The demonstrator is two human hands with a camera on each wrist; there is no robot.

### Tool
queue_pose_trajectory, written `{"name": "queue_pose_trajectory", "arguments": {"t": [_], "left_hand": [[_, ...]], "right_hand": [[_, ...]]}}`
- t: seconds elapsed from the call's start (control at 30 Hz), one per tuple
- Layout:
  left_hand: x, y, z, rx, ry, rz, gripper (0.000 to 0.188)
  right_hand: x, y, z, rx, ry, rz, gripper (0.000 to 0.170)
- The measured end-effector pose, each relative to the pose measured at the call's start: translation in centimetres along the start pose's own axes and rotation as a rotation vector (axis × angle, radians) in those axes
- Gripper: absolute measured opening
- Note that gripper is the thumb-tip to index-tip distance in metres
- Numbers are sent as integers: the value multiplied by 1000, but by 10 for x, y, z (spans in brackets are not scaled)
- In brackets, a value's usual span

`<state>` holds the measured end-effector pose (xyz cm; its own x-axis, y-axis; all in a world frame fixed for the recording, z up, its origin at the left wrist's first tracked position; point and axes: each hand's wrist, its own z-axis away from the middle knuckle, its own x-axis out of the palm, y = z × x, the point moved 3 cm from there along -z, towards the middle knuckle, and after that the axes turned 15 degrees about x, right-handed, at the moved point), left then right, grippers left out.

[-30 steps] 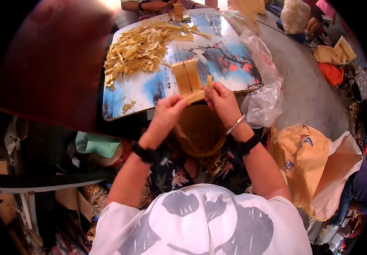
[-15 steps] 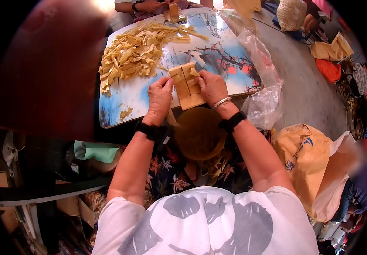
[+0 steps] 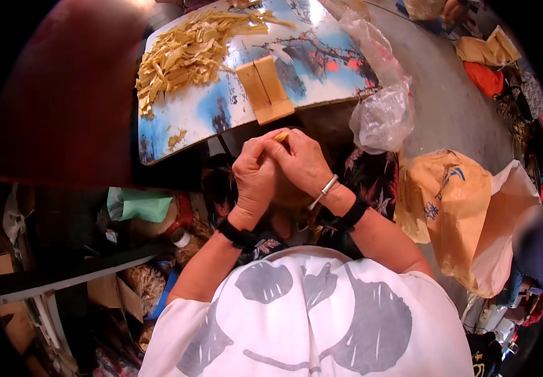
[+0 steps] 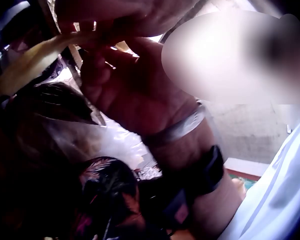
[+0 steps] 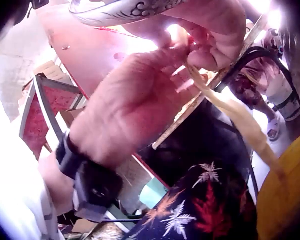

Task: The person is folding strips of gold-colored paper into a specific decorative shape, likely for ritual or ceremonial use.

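Observation:
In the head view my left hand [image 3: 252, 179] and right hand [image 3: 304, 164] meet in front of the table edge. Both pinch a pale yellow dried leaf strip [image 3: 281, 136] at the fingertips. Its loose length [image 5: 240, 115] hangs from the fingers in the right wrist view, down toward a yellow bucket [image 5: 287, 200]. Under the hands, most of that bucket is hidden from the head camera. A wooden block [image 3: 262, 94] with a dark slit along its middle lies beyond the hands at the near edge of the picture-printed table [image 3: 237, 119].
Many yellow strips lie in a heap [image 3: 183, 53] on the table's left. Crumpled clear plastic [image 3: 384, 119] hangs off its right corner. A large tan sack [image 3: 447, 207] stands to the right, and a dark red surface [image 3: 64, 100] extends along the left.
Both hands have drawn back from the wooden block toward the body and come together, the strip between them. Half a second ago they were apart, at the block's two sides.

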<state>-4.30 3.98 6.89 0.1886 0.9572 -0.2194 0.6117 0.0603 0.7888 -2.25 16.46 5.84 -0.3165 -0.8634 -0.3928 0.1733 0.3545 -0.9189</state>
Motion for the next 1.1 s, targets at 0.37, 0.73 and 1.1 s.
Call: {"name": "queue_pose_trajectory", "arguments": {"t": [0.37,0.73,1.1], "left_hand": [[-2,-26,78,-1230,117,1080,29],[4,18,55,161,-671,-472,34],[6,23,54,292,-421,-544,30]], "right_hand": [[-4,9,77,-202,-391,-92,7],[-14,51,72,433,-138,-340,12],[14,83,58,463,-241,-306,22]]}}
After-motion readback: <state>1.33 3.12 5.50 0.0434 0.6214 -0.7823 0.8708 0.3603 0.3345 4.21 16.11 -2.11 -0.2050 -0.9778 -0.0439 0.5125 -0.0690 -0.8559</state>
